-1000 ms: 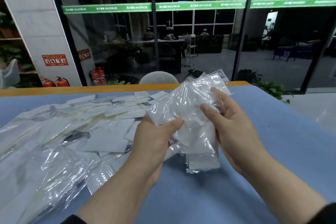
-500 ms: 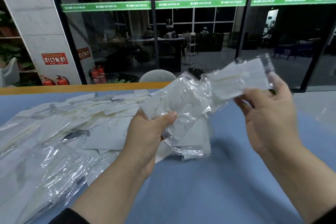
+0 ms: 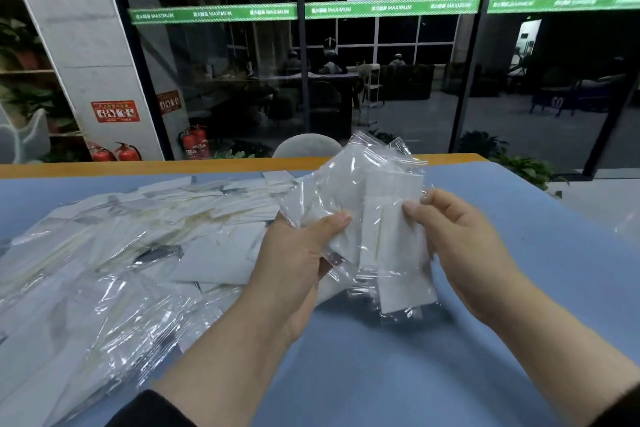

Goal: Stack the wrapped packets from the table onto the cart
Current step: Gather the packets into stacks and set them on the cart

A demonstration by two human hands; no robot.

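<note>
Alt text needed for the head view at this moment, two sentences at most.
Both hands hold a bunch of clear-wrapped white packets above a blue table: the left hand grips one side, the right hand the other. A loose pile of packets covers the table's left side.

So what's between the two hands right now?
In the head view, only the bunch of wrapped packets spans the gap: the left hand grips one side, the right hand pinches the other.

A blue tabletop (image 3: pixel 519 253) with a wooden far edge carries a loose heap of clear-wrapped white packets (image 3: pixel 104 270) spread over its left half.
</note>
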